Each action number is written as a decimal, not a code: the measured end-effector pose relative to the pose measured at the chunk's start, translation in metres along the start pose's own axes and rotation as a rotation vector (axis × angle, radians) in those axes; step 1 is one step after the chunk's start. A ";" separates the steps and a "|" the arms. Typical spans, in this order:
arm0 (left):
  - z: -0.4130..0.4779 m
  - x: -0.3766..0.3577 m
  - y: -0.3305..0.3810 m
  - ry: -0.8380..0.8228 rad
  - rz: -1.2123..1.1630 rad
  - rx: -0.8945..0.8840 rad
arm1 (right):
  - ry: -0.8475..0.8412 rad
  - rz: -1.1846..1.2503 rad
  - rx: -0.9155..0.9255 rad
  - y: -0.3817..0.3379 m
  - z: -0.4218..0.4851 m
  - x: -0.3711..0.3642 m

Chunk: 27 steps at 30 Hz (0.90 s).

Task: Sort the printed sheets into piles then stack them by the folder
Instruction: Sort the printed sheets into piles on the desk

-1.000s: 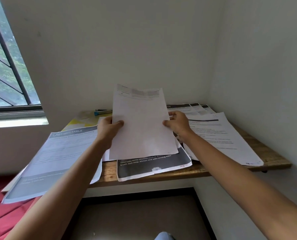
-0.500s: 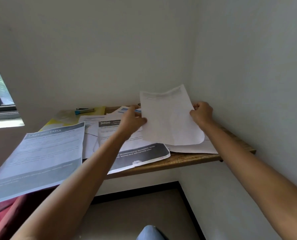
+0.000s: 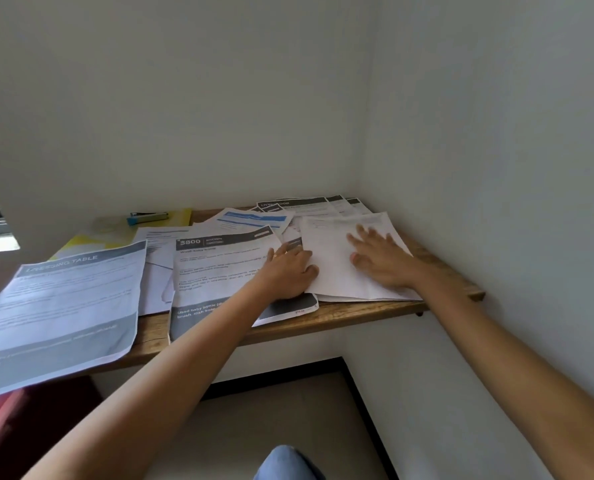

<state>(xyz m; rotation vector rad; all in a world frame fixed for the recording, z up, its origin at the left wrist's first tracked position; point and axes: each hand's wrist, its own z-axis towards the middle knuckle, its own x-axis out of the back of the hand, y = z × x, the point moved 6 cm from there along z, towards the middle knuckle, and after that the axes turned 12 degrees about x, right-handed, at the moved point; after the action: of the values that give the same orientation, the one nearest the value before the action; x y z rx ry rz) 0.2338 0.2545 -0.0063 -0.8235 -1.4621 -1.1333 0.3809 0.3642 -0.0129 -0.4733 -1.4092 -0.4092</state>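
While right hand (image 3: 382, 259) presses white sheet (image 3: 333, 275), fingers spread, left hand (image 3: 288, 273) loosely curled touching its edge

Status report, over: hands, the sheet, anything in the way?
Right hand flat on white sheet. Left hand at its left edge, grip unclear. Yellow folder far left; loose sheets between.

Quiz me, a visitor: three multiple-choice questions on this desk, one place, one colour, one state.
1. The blue stapler lies: A on the floor; B on the yellow folder; C under a hand.
2. Header band of the $800 sheet is: A red; B green; C dark grey.
3. The right hand is: A flat on the white sheet; B a raised fist; C gripping a pen.
Answers: B, it sits on the folder; C, the band is dark; A, fingers spread, palm down.
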 end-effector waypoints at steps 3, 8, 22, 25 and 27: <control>-0.002 -0.005 -0.001 -0.036 0.000 0.013 | -0.176 0.055 -0.002 -0.006 -0.004 -0.023; -0.002 -0.011 -0.008 -0.067 -0.059 0.033 | -0.176 0.063 -0.008 -0.001 -0.005 -0.025; 0.008 0.012 -0.070 -0.015 -0.034 0.124 | -0.046 0.135 -0.012 -0.007 0.017 0.008; 0.010 0.016 -0.095 0.001 -0.003 0.174 | 0.144 0.186 0.034 -0.026 0.049 0.026; 0.009 0.013 -0.107 -0.001 0.019 0.199 | 0.246 0.286 -0.001 -0.035 0.075 0.030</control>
<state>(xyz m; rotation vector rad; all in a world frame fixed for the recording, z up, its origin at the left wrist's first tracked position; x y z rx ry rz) 0.1293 0.2287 -0.0164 -0.6980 -1.5370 -0.9556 0.3027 0.3755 0.0264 -0.5955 -1.0853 -0.2265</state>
